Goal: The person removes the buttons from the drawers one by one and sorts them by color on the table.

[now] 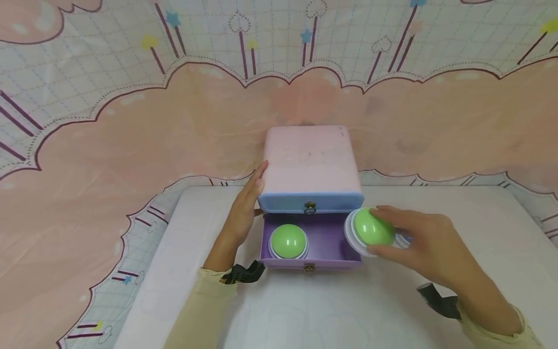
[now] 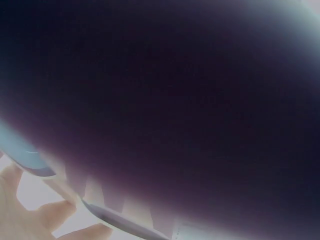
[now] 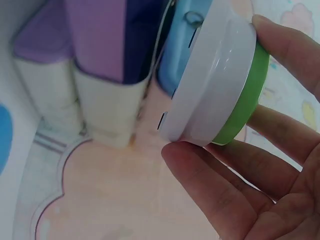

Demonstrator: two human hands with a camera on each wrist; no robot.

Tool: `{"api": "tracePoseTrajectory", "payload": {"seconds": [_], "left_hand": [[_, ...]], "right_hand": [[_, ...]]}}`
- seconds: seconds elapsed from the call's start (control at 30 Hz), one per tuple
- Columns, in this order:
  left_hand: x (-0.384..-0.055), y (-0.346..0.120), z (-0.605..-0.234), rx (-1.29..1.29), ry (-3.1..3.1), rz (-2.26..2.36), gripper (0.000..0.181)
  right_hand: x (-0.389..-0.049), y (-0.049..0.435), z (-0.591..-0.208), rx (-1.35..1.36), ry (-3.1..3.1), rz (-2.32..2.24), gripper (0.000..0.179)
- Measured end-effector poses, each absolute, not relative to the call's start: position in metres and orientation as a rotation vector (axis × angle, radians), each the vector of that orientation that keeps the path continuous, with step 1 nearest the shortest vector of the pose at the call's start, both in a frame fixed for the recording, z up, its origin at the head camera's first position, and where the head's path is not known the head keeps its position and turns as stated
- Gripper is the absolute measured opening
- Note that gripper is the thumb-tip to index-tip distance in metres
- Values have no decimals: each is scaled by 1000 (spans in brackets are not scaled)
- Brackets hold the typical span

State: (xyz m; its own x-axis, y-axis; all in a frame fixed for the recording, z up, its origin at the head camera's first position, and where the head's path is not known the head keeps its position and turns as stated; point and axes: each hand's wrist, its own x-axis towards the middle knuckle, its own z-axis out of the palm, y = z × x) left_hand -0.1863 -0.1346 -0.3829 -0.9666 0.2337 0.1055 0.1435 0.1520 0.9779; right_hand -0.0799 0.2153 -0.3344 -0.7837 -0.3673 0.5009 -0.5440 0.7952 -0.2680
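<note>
A small chest of drawers has a pink top, a blue upper drawer pushed in and a purple lower drawer pulled out. A green-domed push button with a white base sits at the left inside the purple drawer. My left hand rests against the chest's left side, fingers straight along it. Over the drawer's right end, my right hand holds a second green-domed push button by its rim, tilted, with fingers and thumb around its white base.
The chest stands on a white table near its back edge. Behind it hangs a patterned cloth in peach and white. A dark, blurred surface fills most of the left wrist view.
</note>
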Motion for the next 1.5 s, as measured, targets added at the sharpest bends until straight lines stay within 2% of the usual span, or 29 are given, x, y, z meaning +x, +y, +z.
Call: {"api": "tracePoseTrajectory", "payload": {"seconds": [0.53, 0.97, 1.5], "left_hand": [[-186, -136, -382, 393, 2322, 1958, 45], [-186, -136, -383, 402, 2313, 1955, 46], [-186, -136, -383, 394, 2273, 1991, 45]], "right_hand": [[-70, 249, -362, 397, -2843, 588, 59], [-71, 263, -398, 124, -3233, 732, 79], [-70, 266, -424, 176, -3270, 764, 75]]}}
